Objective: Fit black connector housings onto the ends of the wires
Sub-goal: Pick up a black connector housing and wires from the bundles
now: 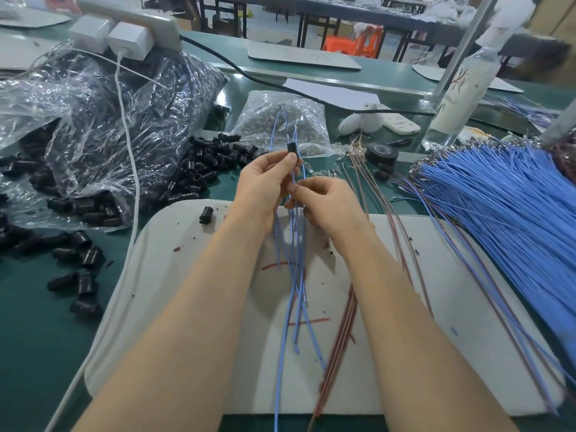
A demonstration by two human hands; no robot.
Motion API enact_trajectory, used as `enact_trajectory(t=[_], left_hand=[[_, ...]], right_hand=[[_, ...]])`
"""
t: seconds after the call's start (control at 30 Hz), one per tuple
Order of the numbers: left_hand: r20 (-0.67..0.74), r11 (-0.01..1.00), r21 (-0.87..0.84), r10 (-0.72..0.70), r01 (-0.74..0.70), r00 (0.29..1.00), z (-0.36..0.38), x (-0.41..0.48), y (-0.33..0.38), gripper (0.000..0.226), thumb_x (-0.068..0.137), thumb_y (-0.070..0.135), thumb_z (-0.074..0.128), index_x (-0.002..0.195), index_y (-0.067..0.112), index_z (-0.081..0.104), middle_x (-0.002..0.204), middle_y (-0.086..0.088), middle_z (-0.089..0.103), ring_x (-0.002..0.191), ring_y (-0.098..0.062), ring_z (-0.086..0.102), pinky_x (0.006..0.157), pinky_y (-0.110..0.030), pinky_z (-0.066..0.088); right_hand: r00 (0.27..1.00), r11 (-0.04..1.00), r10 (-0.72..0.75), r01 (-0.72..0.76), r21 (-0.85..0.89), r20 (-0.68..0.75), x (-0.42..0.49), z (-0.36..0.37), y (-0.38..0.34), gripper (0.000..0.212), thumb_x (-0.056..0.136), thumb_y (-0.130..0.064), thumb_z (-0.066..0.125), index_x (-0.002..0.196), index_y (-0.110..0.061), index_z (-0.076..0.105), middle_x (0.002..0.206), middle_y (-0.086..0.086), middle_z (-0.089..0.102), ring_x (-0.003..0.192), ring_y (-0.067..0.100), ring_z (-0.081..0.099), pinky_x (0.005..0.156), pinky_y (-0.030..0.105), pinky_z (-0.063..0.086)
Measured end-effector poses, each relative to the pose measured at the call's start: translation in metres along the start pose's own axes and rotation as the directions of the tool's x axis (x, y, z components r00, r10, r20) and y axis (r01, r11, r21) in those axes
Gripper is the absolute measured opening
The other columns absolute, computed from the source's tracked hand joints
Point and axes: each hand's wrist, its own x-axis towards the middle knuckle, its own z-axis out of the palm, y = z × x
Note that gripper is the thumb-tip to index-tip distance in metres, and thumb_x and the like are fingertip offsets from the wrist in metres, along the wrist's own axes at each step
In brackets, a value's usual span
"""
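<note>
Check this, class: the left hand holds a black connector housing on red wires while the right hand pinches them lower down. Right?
Head view: the left hand holds the black connector housing on blue wires, not red; the right hand pinches them lower down.

Black housing on upright blue wires

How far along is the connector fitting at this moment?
Early, by the look of it. Done: no finished pieces that I can pick out. In hand: the left hand pinches one black housing sitting on a few blue wires, while the right hand pinches those wires just below. Left: the big blue wire bundle, the brown wires and the heap of loose housings all wait.
</note>
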Motion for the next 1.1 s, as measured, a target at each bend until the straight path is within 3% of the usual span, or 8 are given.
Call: enact_trajectory(t=[0.13, 0.37, 0.83, 0.97, 1.1], left_hand=[[0.045, 1.000, -0.011, 0.017, -0.017, 0.999, 0.002, -0.004, 0.003, 0.026, 0.097, 0.009, 0.048, 0.072, 0.017, 0.050, 0.039, 0.016, 0.054, 0.038, 0.007, 0.051, 0.041, -0.008, 0.040], [0.061, 1.000, -0.011, 0.003, -0.002, 0.998, 0.003, -0.009, 0.007, 0.026, 0.097, 0.010, 0.047, 0.072, 0.017, 0.048, 0.036, 0.016, 0.052, 0.035, 0.006, 0.049, 0.040, -0.008, 0.039], [-0.048, 0.999, -0.022, 0.043, -0.044, 0.998, -0.006, -0.001, 0.005, 0.024, 0.097, 0.011, 0.049, 0.074, 0.018, 0.054, 0.045, 0.017, 0.057, 0.044, 0.006, 0.053, 0.050, -0.009, 0.042], [-0.059, 0.999, -0.024, 0.046, -0.048, 0.997, -0.006, -0.005, 0.008, 0.024, 0.096, 0.010, 0.049, 0.073, 0.018, 0.053, 0.043, 0.017, 0.056, 0.043, 0.006, 0.052, 0.049, -0.008, 0.042], [-0.031, 0.999, 0.016, 0.045, -0.044, 0.999, -0.002, -0.009, 0.011, 0.028, 0.097, 0.009, 0.047, 0.071, 0.018, 0.052, 0.040, 0.018, 0.054, 0.040, 0.007, 0.050, 0.047, -0.007, 0.040]], right_hand=[[0.994, 0.998, -0.053, 0.056, 0.031, -0.094, 0.001, 0.003, 0.000, 0.019, 0.092, -0.015, 0.061, 0.073, -0.016, 0.065, 0.067, 0.000, 0.066, 0.040, -0.005, 0.048, 0.048, 0.009, 0.034], [0.993, 0.996, -0.083, 0.085, 0.020, -0.084, 0.001, 0.002, -0.001, 0.015, 0.092, -0.006, 0.059, 0.086, 0.005, 0.068, 0.064, 0.005, 0.063, 0.038, -0.005, 0.047, 0.045, 0.006, 0.034], [0.997, 0.982, -0.081, 0.083, -0.172, 0.019, -0.006, 0.004, -0.004, 0.013, 0.090, -0.017, 0.063, 0.083, -0.008, 0.070, 0.064, -0.002, 0.067, 0.053, -0.004, 0.053, 0.058, 0.011, 0.042], [0.997, 0.982, -0.060, 0.069, -0.175, 0.057, -0.006, 0.005, -0.006, 0.013, 0.089, -0.014, 0.062, 0.079, -0.008, 0.068, 0.061, -0.002, 0.065, 0.043, -0.004, 0.045, 0.051, 0.012, 0.034], [0.999, 0.987, -0.033, 0.037, -0.156, 0.026, -0.005, 0.007, -0.004, 0.015, 0.086, -0.012, 0.061, 0.073, -0.011, 0.068, 0.058, -0.005, 0.065, 0.045, -0.003, 0.047, 0.054, 0.014, 0.036]])
